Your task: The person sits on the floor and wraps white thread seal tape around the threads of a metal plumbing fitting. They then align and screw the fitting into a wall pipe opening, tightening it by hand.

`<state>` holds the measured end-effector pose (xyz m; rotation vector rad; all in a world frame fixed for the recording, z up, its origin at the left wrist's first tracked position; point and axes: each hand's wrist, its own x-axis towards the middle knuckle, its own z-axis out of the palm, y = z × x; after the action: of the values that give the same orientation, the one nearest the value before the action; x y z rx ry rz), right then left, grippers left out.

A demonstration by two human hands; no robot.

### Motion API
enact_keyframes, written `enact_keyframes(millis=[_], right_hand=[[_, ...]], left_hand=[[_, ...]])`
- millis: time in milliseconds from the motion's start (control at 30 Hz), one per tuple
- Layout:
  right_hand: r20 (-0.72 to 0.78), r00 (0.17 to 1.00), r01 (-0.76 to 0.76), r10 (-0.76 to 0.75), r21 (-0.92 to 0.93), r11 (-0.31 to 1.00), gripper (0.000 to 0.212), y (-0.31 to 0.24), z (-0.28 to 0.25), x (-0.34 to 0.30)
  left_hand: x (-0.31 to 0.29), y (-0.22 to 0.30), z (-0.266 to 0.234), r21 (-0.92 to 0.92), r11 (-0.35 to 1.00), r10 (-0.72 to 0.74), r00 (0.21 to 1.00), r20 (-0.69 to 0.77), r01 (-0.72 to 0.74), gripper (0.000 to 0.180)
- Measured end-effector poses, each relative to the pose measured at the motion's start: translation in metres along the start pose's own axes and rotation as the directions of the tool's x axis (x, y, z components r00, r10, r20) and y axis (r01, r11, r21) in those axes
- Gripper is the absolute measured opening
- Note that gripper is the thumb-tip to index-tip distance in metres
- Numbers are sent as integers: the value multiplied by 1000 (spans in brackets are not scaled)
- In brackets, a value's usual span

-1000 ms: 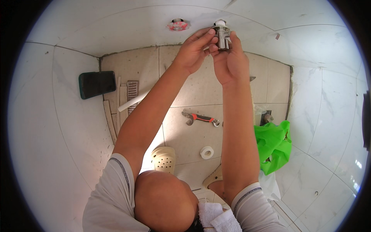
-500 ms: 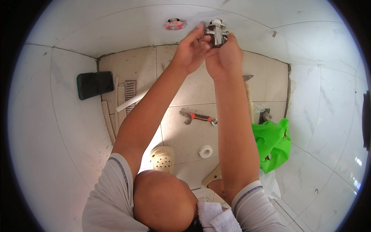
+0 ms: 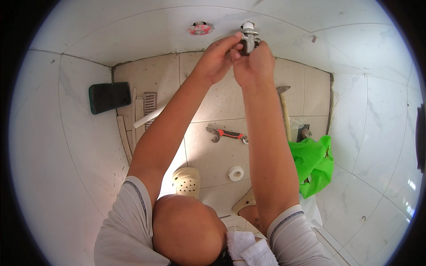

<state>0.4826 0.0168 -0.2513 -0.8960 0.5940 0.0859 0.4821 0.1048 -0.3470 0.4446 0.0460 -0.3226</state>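
A chrome angle valve (image 3: 249, 43) is held at the far wall, in front of a hole at the top middle. White wrapping (image 3: 248, 25) shows on its inlet end, between the metal flange and the wall. My left hand (image 3: 218, 58) has thumb and fingers closed on the valve's left side. My right hand (image 3: 255, 65) cups it from below and the right, its fingers partly hidden. A second wall opening with a red-smeared rim (image 3: 200, 29) lies left of the valve.
On the tiled floor lie a red-and-black wrench (image 3: 227, 134), a roll of white tape (image 3: 236, 173), a hammer (image 3: 284, 106) and a white pipe (image 3: 151, 116). A green bag (image 3: 314, 164) sits at right, beside a floor fitting (image 3: 304, 133). A dark phone (image 3: 109, 97) stands at left.
Both hands have drawn the valve slightly away from the wall and down, so more of its white-wrapped inlet shows. The valve's side parts have turned.
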Motion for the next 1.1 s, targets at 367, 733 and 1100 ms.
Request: enact_keyframes(millis=[367,733,1100], right_hand=[[71,972,230,-222,-451,863,59,6,-12,-1],[250,843,494,-477,-711,500,81,0,-27,-20],[205,824,501,-527,-698,511,66,1,-21,-23]], left_hand=[[3,-8,3,-100,995,41,986,164,-24,31],[4,-12,-4,-59,997,41,999,-4,-41,31],[0,-2,3,-157,987,-11,996,85,24,48]])
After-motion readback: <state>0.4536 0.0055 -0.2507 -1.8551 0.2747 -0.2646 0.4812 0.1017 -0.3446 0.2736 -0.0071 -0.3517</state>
